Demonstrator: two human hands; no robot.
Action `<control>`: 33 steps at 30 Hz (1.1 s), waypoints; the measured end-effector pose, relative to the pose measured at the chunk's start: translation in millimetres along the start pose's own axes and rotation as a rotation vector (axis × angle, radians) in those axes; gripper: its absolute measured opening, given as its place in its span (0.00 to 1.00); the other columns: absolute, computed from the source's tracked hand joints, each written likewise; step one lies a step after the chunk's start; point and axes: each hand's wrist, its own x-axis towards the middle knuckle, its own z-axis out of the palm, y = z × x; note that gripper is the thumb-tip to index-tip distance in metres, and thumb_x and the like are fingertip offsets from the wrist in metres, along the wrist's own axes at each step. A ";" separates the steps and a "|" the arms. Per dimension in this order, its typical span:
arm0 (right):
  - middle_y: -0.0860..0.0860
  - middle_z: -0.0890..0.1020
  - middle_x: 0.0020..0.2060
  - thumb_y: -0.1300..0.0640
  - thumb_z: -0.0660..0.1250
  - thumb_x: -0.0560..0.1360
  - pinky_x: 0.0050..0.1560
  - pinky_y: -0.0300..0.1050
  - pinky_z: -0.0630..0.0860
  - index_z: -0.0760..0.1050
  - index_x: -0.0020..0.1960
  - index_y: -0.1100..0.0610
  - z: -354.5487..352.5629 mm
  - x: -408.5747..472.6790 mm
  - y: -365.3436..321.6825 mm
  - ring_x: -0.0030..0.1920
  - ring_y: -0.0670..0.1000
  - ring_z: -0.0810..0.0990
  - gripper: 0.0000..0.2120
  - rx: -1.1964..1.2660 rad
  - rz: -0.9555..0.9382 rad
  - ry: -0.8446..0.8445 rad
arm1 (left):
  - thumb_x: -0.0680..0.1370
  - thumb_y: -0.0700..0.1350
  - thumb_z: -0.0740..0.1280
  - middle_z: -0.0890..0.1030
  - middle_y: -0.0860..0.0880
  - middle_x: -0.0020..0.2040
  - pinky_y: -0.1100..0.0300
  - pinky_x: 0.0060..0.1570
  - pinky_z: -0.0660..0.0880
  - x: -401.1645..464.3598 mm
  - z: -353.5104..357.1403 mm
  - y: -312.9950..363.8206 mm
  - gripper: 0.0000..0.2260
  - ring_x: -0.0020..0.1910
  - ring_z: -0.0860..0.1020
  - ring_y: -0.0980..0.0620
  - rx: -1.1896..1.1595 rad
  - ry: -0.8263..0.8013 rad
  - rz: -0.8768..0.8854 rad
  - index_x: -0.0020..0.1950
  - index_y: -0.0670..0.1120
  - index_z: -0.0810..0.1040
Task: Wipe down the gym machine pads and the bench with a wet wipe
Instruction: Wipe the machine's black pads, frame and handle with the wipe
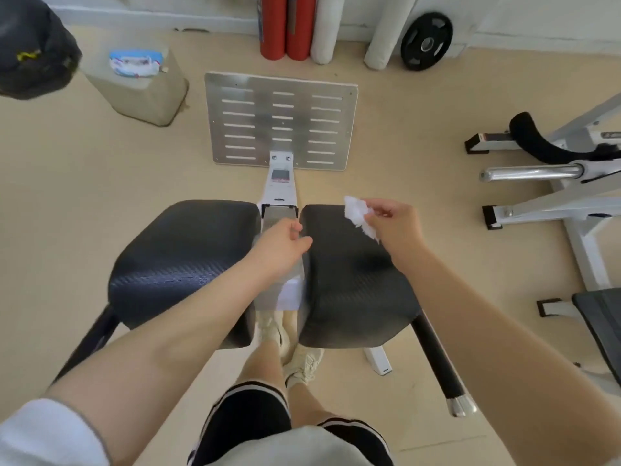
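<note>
The person stands over two black pads, the left pad (181, 264) and the right pad (349, 274), with a white metal bar running between them. The right hand (391, 227) pinches a crumpled white wet wipe (359, 216) just above the far corner of the right pad. The left hand (284, 243) hangs over the gap between the pads, fingers loosely curled and holding nothing. A pack of wipes (136, 63) sits on a block well off to the left, and a slotted metal plate (280, 121) lies ahead.

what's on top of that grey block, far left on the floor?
An opened pack of wipes, blue and white, lies on the grey block. A dark blurred object near the camera covers the block's left edge, so anything there can't be seen.
</note>
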 end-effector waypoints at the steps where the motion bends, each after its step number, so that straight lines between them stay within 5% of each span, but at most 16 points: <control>1: 0.51 0.81 0.41 0.61 0.66 0.74 0.40 0.36 0.72 0.81 0.49 0.58 1.5 11.2 0.0 0.38 0.47 0.76 0.07 0.002 0.015 -0.028 | 0.79 0.47 0.62 0.73 0.46 0.66 0.58 0.61 0.66 11.5 3.5 -1.1 0.20 0.65 0.71 0.48 0.096 -0.021 0.011 0.70 0.43 0.66; 6: 0.49 0.81 0.36 0.50 0.68 0.73 0.35 0.34 0.70 0.82 0.47 0.55 28.6 71.8 0.5 0.32 0.45 0.76 0.09 -0.175 0.029 -0.096 | 0.77 0.52 0.65 0.77 0.44 0.60 0.59 0.51 0.70 69.3 3.2 8.4 0.20 0.58 0.75 0.46 0.193 -0.095 -0.078 0.63 0.40 0.72; 10: 0.52 0.81 0.53 0.63 0.63 0.76 0.55 0.47 0.77 0.79 0.57 0.54 67.1 112.5 3.2 0.50 0.54 0.80 0.13 -0.643 -0.031 -0.270 | 0.73 0.51 0.69 0.78 0.45 0.55 0.61 0.46 0.73 100.5 -4.8 5.3 0.21 0.53 0.76 0.47 0.251 -0.207 -0.194 0.60 0.39 0.75; 14: 0.55 0.77 0.56 0.64 0.60 0.77 0.54 0.43 0.74 0.77 0.59 0.56 101.1 114.5 -5.8 0.55 0.55 0.78 0.13 -0.905 -0.225 -0.411 | 0.72 0.45 0.72 0.76 0.43 0.62 0.53 0.62 0.71 99.6 -1.4 -2.5 0.27 0.61 0.75 0.45 0.049 -0.255 -0.188 0.67 0.39 0.68; 17: 0.56 0.76 0.55 0.64 0.58 0.75 0.54 0.44 0.71 0.76 0.55 0.58 112.3 103.3 -1.4 0.56 0.55 0.75 0.12 -1.042 -0.339 -0.508 | 0.74 0.46 0.69 0.77 0.44 0.60 0.52 0.62 0.70 102.7 -1.1 -5.3 0.21 0.60 0.75 0.46 0.135 -0.308 -0.142 0.65 0.41 0.71; 20: 0.57 0.76 0.52 0.67 0.56 0.74 0.53 0.46 0.70 0.77 0.54 0.60 87.8 106.4 8.2 0.55 0.57 0.73 0.14 -1.062 -0.320 -0.432 | 0.73 0.45 0.70 0.78 0.44 0.60 0.51 0.63 0.70 106.4 -2.2 -7.6 0.21 0.60 0.76 0.45 0.067 -0.343 -0.164 0.63 0.40 0.74; 27: 0.56 0.72 0.43 0.69 0.55 0.74 0.42 0.44 0.69 0.79 0.48 0.63 4.9 121.7 36.5 0.42 0.56 0.74 0.14 -0.950 0.124 -0.076 | 0.74 0.43 0.69 0.80 0.48 0.55 0.61 0.54 0.69 110.2 -1.0 -10.3 0.15 0.55 0.76 0.51 0.026 -0.335 -0.173 0.60 0.43 0.77; 33: 0.57 0.76 0.53 0.59 0.58 0.76 0.47 0.43 0.69 0.78 0.52 0.59 81.4 98.8 9.6 0.53 0.58 0.76 0.11 -0.905 -0.110 -0.275 | 0.73 0.39 0.69 0.81 0.47 0.57 0.59 0.59 0.70 102.8 -1.1 -9.9 0.16 0.57 0.77 0.50 -0.148 -0.304 -0.222 0.60 0.42 0.77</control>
